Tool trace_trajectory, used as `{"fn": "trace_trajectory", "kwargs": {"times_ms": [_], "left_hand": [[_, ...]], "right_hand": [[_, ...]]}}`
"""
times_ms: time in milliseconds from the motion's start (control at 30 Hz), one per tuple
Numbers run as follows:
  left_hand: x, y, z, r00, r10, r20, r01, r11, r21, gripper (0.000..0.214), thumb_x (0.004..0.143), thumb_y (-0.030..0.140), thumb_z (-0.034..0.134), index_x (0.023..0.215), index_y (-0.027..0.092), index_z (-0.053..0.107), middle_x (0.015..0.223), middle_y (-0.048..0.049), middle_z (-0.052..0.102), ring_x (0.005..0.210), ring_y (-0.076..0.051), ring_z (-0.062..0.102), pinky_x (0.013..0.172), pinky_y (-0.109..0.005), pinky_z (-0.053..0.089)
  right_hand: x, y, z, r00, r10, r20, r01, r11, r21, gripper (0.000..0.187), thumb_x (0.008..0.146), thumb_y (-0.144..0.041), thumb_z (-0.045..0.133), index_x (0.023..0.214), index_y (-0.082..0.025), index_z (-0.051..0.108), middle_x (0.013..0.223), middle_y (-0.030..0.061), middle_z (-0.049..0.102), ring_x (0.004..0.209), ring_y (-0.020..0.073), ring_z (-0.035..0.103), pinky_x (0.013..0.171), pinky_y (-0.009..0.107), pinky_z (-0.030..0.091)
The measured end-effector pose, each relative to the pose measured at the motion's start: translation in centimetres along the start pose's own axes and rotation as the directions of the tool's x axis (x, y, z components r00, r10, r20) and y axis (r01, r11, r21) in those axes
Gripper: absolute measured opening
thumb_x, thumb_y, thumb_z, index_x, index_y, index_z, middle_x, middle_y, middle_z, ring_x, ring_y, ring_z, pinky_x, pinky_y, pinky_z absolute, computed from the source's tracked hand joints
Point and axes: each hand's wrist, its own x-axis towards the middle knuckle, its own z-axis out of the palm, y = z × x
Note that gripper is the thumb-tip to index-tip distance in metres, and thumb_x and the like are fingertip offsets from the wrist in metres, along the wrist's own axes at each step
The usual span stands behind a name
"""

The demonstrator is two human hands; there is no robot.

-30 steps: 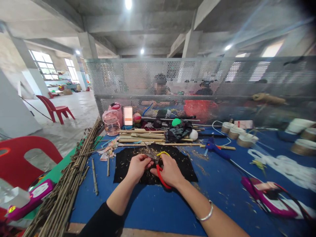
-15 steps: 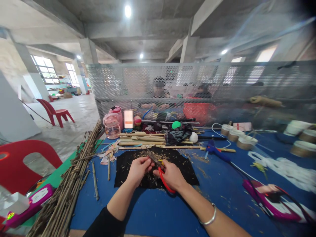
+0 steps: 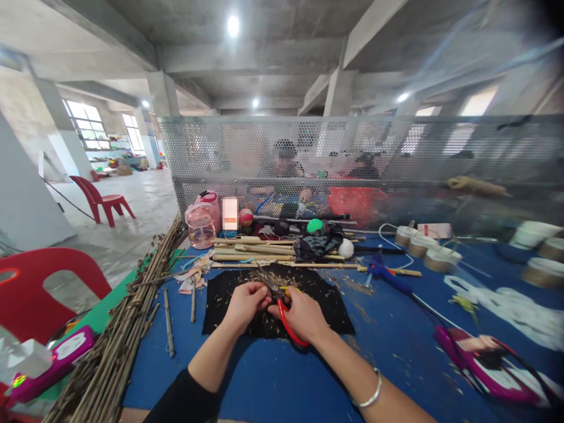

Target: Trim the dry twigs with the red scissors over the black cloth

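My right hand (image 3: 306, 314) is wrapped round red-handled scissors (image 3: 286, 326), whose dark blades point up and to the left. A small yellow bit shows by its fingers, too small to name. Close beside the blades, my left hand (image 3: 245, 306) is closed in a pinch; what lies between its fingertips is too small to make out. Both hands are over a black cloth (image 3: 218, 314) strewn with pale plant shavings (image 3: 286, 276). The cloth lies on a blue tabletop (image 3: 264, 376).
Bundled dry stalks (image 3: 118, 329) run along the left edge. Bamboo sticks (image 3: 251, 257) lie behind the cloth, near a pink jug (image 3: 201, 226). At right are a blue glue gun (image 3: 388, 273), white cord (image 3: 511, 308) and a purple power strip (image 3: 489, 376). A perforated metal screen (image 3: 247, 153) stands behind.
The scissors and my right hand have shifted slightly left, closer to my left hand. The view has tilted a little. Behind the screen, another person's hand has moved.
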Motion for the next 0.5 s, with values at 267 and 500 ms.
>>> {"fn": "trace_trajectory", "kwargs": {"times_ms": [267,500], "left_hand": [[0.01,0.20,-0.07,0.999,-0.023,-0.044,0.023,1.000,-0.008,0.029,0.055,0.030,0.076,0.070,0.010,0.062,0.059,-0.0015,0.060,0.050,-0.006,0.056,0.047,-0.014,0.043],[0.14,0.17,-0.18,0.998,0.016,-0.057,-0.016,1.000,-0.008,0.023,0.059,0.024,0.073,0.075,0.012,0.061,0.069,-0.0051,0.066,0.059,-0.009,0.062,0.048,-0.014,0.045]], "right_hand": [[0.13,0.49,-0.10,1.000,0.004,0.011,-0.003,0.999,-0.050,0.038,0.071,-0.059,0.053,0.073,-0.021,0.053,0.072,0.0032,0.064,0.069,0.0197,0.061,0.055,0.025,0.030],[-0.18,0.54,0.10,0.998,-0.063,-0.020,0.063,0.998,0.006,0.040,0.065,-0.052,0.062,0.086,-0.020,0.051,0.083,0.0039,0.061,0.074,0.0179,0.058,0.060,0.024,0.035]]}}
